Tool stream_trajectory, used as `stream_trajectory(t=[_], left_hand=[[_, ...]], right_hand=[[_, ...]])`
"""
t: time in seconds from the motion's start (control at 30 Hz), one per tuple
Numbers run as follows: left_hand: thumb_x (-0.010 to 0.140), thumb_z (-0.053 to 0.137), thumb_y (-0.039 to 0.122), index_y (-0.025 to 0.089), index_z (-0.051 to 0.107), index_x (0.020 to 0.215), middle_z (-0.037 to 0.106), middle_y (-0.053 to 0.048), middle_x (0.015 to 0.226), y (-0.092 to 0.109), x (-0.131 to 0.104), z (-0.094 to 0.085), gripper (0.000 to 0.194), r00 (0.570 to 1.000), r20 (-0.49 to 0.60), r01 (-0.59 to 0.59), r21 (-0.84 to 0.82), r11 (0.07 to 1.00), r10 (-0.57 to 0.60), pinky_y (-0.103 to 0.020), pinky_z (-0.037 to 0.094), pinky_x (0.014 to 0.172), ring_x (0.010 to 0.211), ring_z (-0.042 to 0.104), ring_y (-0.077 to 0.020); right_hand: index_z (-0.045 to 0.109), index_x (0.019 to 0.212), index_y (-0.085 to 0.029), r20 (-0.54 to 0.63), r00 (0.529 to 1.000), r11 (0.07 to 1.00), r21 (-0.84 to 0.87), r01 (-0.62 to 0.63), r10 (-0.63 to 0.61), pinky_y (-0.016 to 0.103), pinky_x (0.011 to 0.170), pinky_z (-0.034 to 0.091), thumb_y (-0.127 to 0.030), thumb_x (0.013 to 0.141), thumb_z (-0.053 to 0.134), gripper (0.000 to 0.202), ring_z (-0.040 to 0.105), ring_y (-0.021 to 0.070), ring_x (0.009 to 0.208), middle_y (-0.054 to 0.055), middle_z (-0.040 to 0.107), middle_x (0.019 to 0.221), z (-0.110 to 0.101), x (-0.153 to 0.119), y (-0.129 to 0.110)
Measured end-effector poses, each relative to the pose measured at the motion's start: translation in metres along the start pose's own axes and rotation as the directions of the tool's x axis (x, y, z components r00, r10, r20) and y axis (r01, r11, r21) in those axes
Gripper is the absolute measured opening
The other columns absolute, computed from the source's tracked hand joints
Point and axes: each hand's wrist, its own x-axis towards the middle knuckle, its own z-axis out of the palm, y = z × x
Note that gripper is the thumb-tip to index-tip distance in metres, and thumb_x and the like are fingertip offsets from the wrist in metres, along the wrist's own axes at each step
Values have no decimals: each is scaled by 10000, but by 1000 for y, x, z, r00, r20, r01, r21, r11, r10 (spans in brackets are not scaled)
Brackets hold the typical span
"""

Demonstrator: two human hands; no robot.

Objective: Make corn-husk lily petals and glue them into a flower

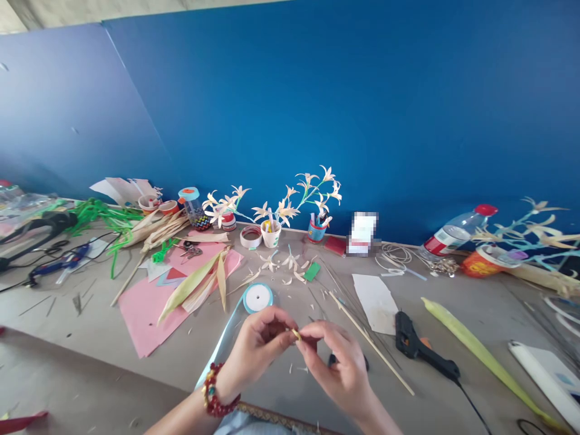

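Just in front of me, my left hand [265, 338] and my right hand [333, 356] meet fingertip to fingertip. Between them is a small pale-yellow strip [296, 334], perhaps a bit of corn husk, pinched from both sides; most of it is hidden by the fingers. A red bead bracelet [215, 389] circles my left wrist. Behind my left hand lies a roll of light-blue ribbon [258, 298], its loose end running under that arm. Past the hands, loose pale petals and small husk flowers [292, 261] lie on the table. A dark object is partly covered by my right hand.
A black glue gun [423, 347] lies at right, beside white paper [375, 304] and a green husk [480, 356]. Pink paper [147, 314] with husks is at left. Cups with husk flowers [270, 234] line the blue wall, and a plastic bottle [457, 232] leans at right.
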Motion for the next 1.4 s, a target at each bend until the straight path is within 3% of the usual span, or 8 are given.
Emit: stream_trajectory(t=[0.2,0.33,0.47,0.63,0.77,1.0,1.27,1.4], left_hand=[[825,730,375,158,635,864,519,30,612,-5,-3,4,239,996,-81,-28,87,996,35,-190,273,448,487,373,-66],[842,705,297,151,680,802,610,-40,751,-2,-4,5,153,980,-103,-144,227,963,171,-218,351,526,591,469,-101],[825,718,336,153,673,783,575,-13,739,-3,-2,5,194,997,-57,-60,0,998,60,-200,288,447,494,394,-57],[797,758,323,148,643,788,534,25,672,-8,1,6,209,997,12,82,-253,964,-82,-190,198,425,438,293,-16],[782,775,333,146,637,799,563,16,690,-8,1,8,232,996,16,94,-223,970,-92,-192,202,432,456,314,-24],[793,757,372,143,649,781,565,9,711,-16,2,11,254,992,-121,26,-159,987,-46,-203,237,455,480,342,-39],[796,748,360,140,641,762,585,-3,757,-24,5,12,247,993,-98,47,-184,982,-66,-216,210,468,487,334,-37],[773,759,369,134,624,720,581,0,752,-31,10,14,276,985,-164,24,-172,985,-53,-215,223,473,490,344,-38]], right_hand=[[574,919,-237,-35,998,992,-119,39,-44,241,567,480,-105,910,542,136,590,122,557,-26,619,665,5,0,3],[569,886,-235,-63,998,986,-163,16,-27,243,561,477,-130,910,539,111,588,123,544,-30,612,644,6,-3,5],[577,877,-237,-82,997,988,-152,-10,-3,235,570,490,-132,901,541,113,613,123,557,-27,646,668,7,-4,5],[578,922,-244,-126,991,991,-121,-57,41,222,590,518,-130,889,566,119,651,120,574,-31,689,719,9,-3,2],[590,934,-244,-94,995,991,-135,5,-18,241,603,528,-90,898,533,168,661,137,610,-10,694,732,6,-3,2],[625,1023,-231,-36,995,959,-271,81,-95,273,609,558,-97,929,536,186,704,169,635,36,749,783,3,-2,6],[637,1012,-244,23,996,954,-287,84,-81,290,687,561,-87,945,546,193,722,191,773,45,752,877,1,-4,11],[637,994,-235,20,998,950,-306,63,-60,316,738,565,-100,945,560,163,710,206,833,63,739,925,4,-5,16]])
